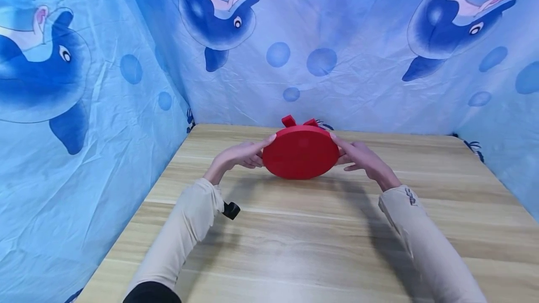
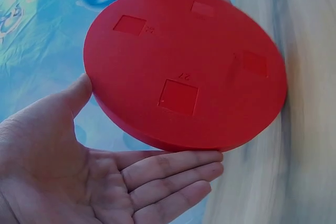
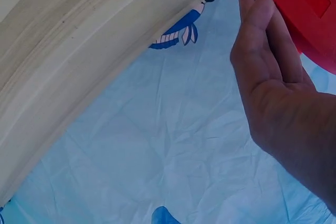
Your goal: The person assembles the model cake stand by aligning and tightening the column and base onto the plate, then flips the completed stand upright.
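A round red disc point(image 1: 301, 155) stands tilted up between my two hands, its broad face toward me and its lower edge close over the table. In the left wrist view several square recesses mark that face of the disc point(image 2: 184, 45), with small numbers beside some. My left hand point(image 1: 242, 154) holds the left rim, thumb on the upper edge and fingers lower along the side. At the opposite rim my right hand point(image 1: 363, 157) holds it the same way. Two red blocks point(image 1: 288, 121) show above the top rim, behind the disc; their lower parts are hidden.
The wood-grain table point(image 1: 290, 247) stretches out beneath both arms. Blue fabric with dolphins point(image 1: 223, 18) hangs behind the far edge and along both sides. A small black object point(image 1: 231, 210) sits at my left cuff.
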Motion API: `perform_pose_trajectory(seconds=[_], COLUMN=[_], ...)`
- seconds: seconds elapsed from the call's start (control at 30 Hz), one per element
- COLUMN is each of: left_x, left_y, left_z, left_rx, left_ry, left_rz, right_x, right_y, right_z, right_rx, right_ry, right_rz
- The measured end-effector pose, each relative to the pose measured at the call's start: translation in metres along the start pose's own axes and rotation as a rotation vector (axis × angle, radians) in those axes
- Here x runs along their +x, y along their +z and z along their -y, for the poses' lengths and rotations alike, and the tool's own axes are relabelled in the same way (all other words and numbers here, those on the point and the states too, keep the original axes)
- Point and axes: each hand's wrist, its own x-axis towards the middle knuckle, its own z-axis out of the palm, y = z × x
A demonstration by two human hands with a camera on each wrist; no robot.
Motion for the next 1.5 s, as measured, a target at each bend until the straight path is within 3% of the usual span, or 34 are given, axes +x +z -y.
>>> perform_pose_trajectory(seconds=[0.33, 0.6, 0.97, 1.5], left_x=[0.0, 0.0, 0.005, 0.006], left_y=[-0.003, -0.001, -0.005, -0.002], left_z=[-0.009, -0.013, -0.018, -0.018], left_rx=[-0.018, -0.004, -0.015, -0.056], left_ry=[-0.077, -0.137, -0.141, -0.108], left_rz=[0.034, 0.104, 0.18, 0.153], right_x=[-0.001, -0.003, -0.002, 0.002], right_y=[-0.006, -0.011, -0.016, -0.015], right_z=[0.009, 0.01, 0.014, 0.014], right_rx=[-0.049, -0.081, -0.157, -0.207], right_ry=[0.02, 0.012, -0.001, 0.012], right_rz=[0.024, 0.045, 0.059, 0.009])
